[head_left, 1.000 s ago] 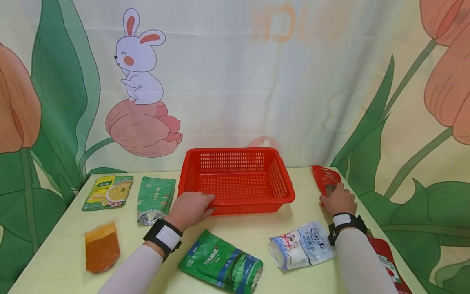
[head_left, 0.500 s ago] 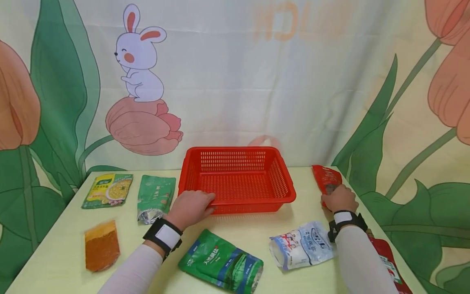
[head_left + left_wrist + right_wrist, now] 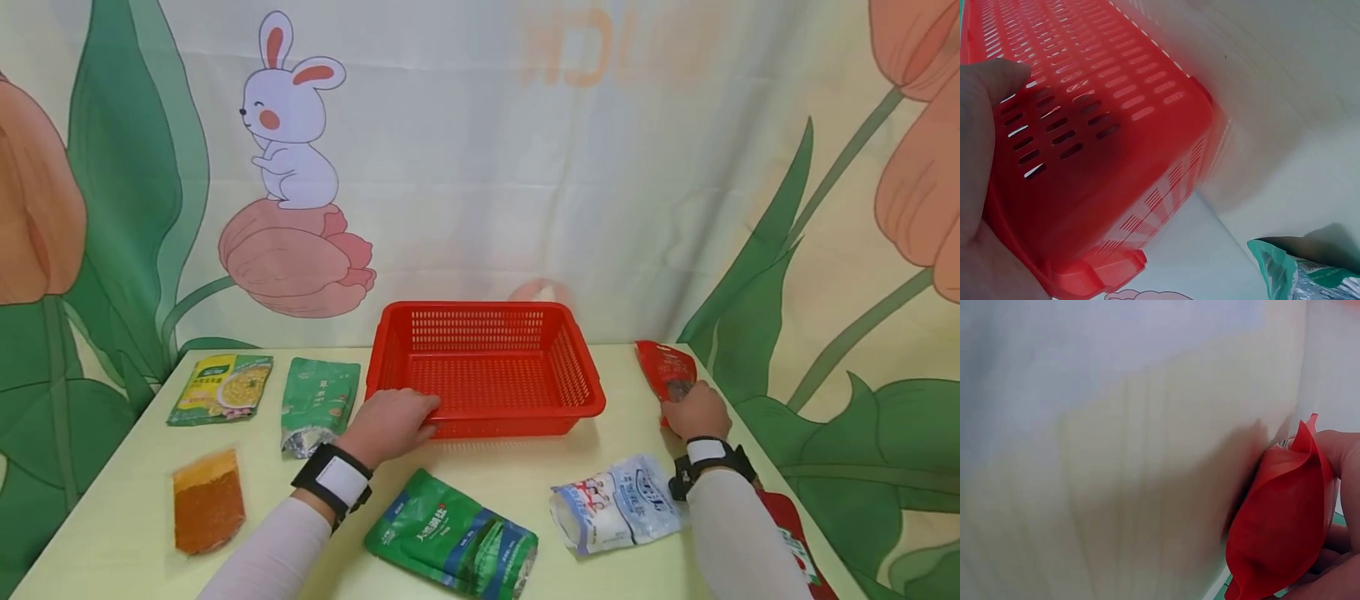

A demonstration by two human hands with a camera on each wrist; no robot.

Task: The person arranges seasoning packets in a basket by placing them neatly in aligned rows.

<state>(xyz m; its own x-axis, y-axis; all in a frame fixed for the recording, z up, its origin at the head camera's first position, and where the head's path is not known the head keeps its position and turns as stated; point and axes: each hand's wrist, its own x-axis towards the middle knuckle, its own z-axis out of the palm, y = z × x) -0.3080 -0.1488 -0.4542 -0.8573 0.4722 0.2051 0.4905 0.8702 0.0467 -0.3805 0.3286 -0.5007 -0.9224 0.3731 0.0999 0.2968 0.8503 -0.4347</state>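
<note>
My left hand (image 3: 392, 423) grips the near left corner of a red plastic basket (image 3: 480, 411), its thumb over the rim. In the left wrist view the thumb lies against the slotted basket wall (image 3: 1104, 181). Nothing lies inside the basket. At the table's far right, my right hand (image 3: 699, 412) holds the near end of a red pouch (image 3: 663, 365) between thumb and fingers. The right wrist view shows the red pouch (image 3: 1279, 519) bulging beside the fingers, close to the table surface. Part of it is hidden by my hand.
Left of the basket lie a yellow-green soup packet (image 3: 222, 389), a green pouch (image 3: 318, 400) and an orange-brown packet (image 3: 208, 502). Nearer are a green-blue pouch (image 3: 452, 537), a white-blue bag (image 3: 618, 505) and a dark red pouch (image 3: 793, 537) partly under my right arm. A printed curtain (image 3: 480, 167) stands behind.
The right hand and the near end of the red pouch have shifted very slightly. The left hand keeps its place on the basket. The head view has tilted a little.
</note>
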